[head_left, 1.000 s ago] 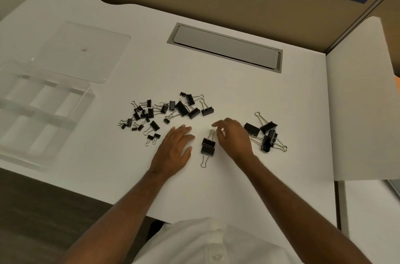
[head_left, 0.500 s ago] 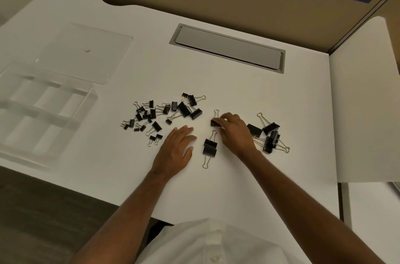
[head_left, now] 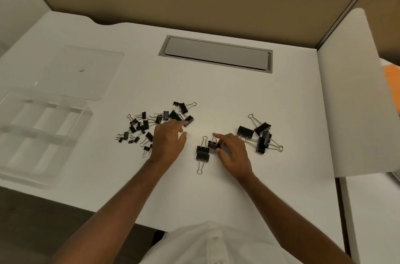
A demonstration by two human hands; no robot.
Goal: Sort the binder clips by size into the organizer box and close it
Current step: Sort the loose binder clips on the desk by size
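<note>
**Right hand on a medium clip, sorting piles on the desk**

Right hand (head_left: 232,152) is what I'm watching: my thumb and forefinger pinch a medium binder clip (head_left: 213,144) at centre frame, low on the desk (head_left: 216,90), its wire handles pointing up-frame. It sits just beside the pair of medium clips (head_left: 202,153) lying end to end, close enough that I can't tell whether they touch.

Left hand (head_left: 170,141) lies flat with fingers stretched out and gripping nothing, fingertips reaching the near edge of the mixed pile (head_left: 155,124) left of centre. Right of centre, the large clips (head_left: 258,136) sit heaped together, handles tangled.

Far left, the clear organizer box (head_left: 43,134) waits with its compartments showing no clips. Its clear lid (head_left: 82,71) lies flat above it in the upper left.

Risks now, as I judge it: the handles could snag the neighbouring pair and drag it out of line. My outstretched left fingers could sweep small clips in among bigger ones. The box walls are nearly invisible against the white desk, so a drop could land in the wrong compartment or clip the rim.
</note>
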